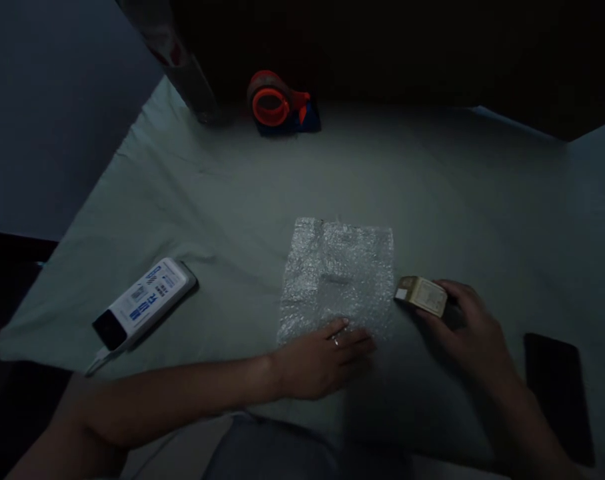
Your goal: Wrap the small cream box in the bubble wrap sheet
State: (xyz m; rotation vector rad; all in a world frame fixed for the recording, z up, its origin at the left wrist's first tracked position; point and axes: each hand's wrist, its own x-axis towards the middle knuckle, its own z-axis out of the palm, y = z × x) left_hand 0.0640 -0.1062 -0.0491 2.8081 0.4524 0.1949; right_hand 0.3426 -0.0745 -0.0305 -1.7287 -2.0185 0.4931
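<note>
A sheet of bubble wrap [338, 273] lies flat in the middle of the pale cloth-covered table [232, 193]. My left hand [320, 357] rests on the sheet's near edge, fingers stretched flat, a ring on one finger. My right hand [470, 330] grips a small tan box [422, 295] just off the sheet's right edge, held a little above the cloth.
A white and blue power bank [142, 303] with a cable lies at the left. An orange tape dispenser [277, 103] stands at the back beside a dark roll [182, 60]. A black phone [560, 393] lies at the right near edge.
</note>
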